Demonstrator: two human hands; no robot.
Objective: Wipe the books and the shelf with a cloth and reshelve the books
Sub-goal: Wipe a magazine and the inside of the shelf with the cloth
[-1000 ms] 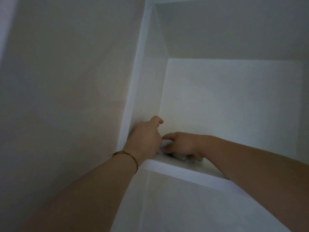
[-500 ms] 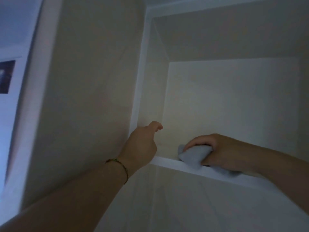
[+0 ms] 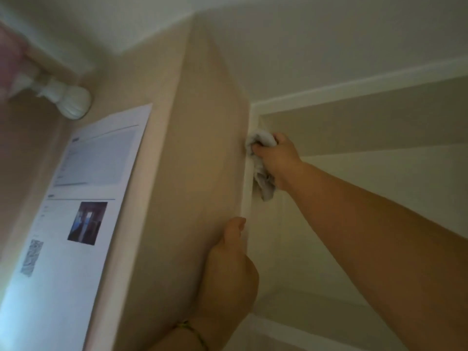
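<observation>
The right hand has its grip clamped on the grey cloth, pressing it against the white front edge of the shelf unit at the upper left corner of the opening; a tail of cloth hangs below the fist. The left hand rests lower on that same edge, thumb up (whether its grip is apart or together cannot be told). Left of the shelf unit, a printed sheet is on the wall.

cloth against shelf edge, paper left
</observation>
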